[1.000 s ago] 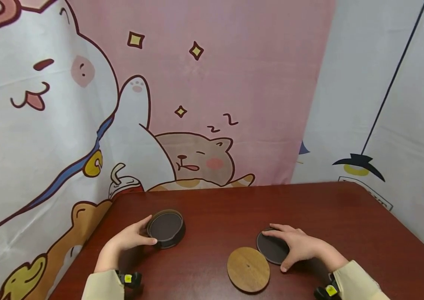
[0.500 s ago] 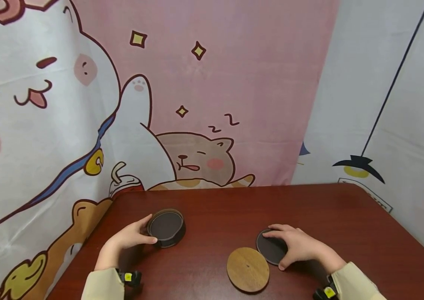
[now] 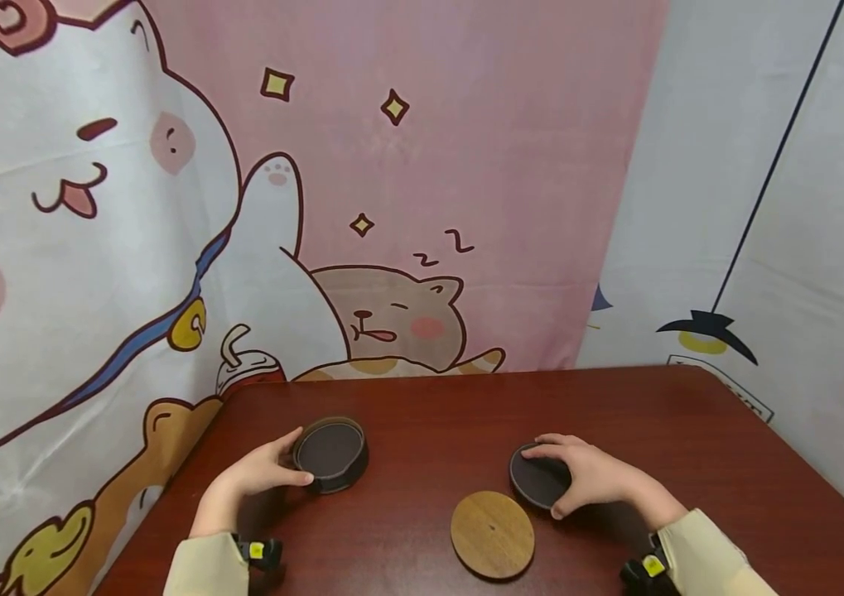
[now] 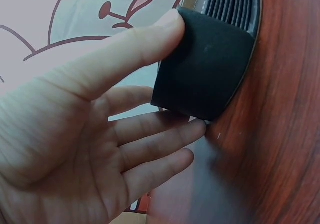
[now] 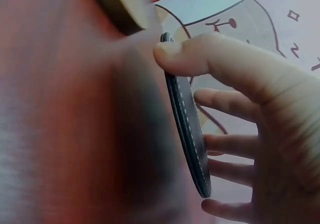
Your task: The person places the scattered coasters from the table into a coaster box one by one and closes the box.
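Observation:
On the left of the head view, my left hand (image 3: pixel 265 468) grips a round black coaster holder (image 3: pixel 356 476). Its thumb presses one side of the holder's wall (image 4: pixel 205 64), with the fingers around the far side. Several dark coasters (image 4: pixel 231 8) are stacked inside. My right hand (image 3: pixel 593 476) pinches a round black coaster (image 3: pixel 537 480) by the edge between thumb and fingers. White stitching runs along this coaster (image 5: pixel 186 114) in the right wrist view, where it is tilted and stands off the tabletop above a dark shadow. A round wooden disc (image 3: pixel 492 534) lies just left of it.
Everything is on a dark red-brown wooden table (image 3: pixel 422 422). Behind it and to the left hangs a cloth backdrop (image 3: pixel 511 207) printed with cartoon animals. A pale cloth (image 3: pixel 802 290) with a printed black line borders the right side.
My right hand has lifted the black coaster off the table and moved it slightly farther back. My left hand, the holder and the wooden disc have stayed in place.

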The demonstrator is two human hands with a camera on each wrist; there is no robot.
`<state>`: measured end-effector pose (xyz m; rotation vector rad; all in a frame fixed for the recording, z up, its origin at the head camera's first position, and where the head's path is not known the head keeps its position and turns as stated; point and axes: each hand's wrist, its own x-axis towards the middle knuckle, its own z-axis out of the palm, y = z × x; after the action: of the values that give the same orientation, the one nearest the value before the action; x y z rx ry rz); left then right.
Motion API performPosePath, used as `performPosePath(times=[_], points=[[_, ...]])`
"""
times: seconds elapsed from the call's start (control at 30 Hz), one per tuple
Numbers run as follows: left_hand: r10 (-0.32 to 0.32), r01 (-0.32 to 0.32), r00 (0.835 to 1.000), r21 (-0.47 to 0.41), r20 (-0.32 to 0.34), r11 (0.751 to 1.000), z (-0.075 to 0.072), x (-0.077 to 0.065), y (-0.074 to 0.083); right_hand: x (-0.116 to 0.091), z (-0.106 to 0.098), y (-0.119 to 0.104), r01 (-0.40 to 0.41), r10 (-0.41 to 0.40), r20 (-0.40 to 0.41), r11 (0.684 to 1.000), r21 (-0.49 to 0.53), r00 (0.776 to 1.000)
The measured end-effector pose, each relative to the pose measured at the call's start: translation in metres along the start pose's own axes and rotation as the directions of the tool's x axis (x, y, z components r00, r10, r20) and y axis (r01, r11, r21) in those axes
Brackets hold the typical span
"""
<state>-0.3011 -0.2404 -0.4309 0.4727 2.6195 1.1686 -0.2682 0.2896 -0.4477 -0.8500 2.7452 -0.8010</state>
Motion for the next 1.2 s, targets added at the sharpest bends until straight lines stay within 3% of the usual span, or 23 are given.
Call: performPosePath(times=[0.73,0.97,1.2], points=[[-0.015,0.015,1.0,0.004,-0.004,1.0,-0.001,0.002,-0.001,0.022,-0.071,-0.038,0.061,-0.074,-0.142,0.994,-0.096,0.987],[-0.006,0.007,1.0,0.005,-0.003,1.0,-0.001,0.001,0.0,0.032,-0.082,-0.053,0.085,-0.105,-0.148,0.987,-0.135,0.983],[-0.007,0.007,1.0,0.017,-0.018,1.0,-0.001,0.001,0.0,0.039,-0.078,-0.059,0.104,-0.123,-0.125,0.984,-0.146,0.985]])
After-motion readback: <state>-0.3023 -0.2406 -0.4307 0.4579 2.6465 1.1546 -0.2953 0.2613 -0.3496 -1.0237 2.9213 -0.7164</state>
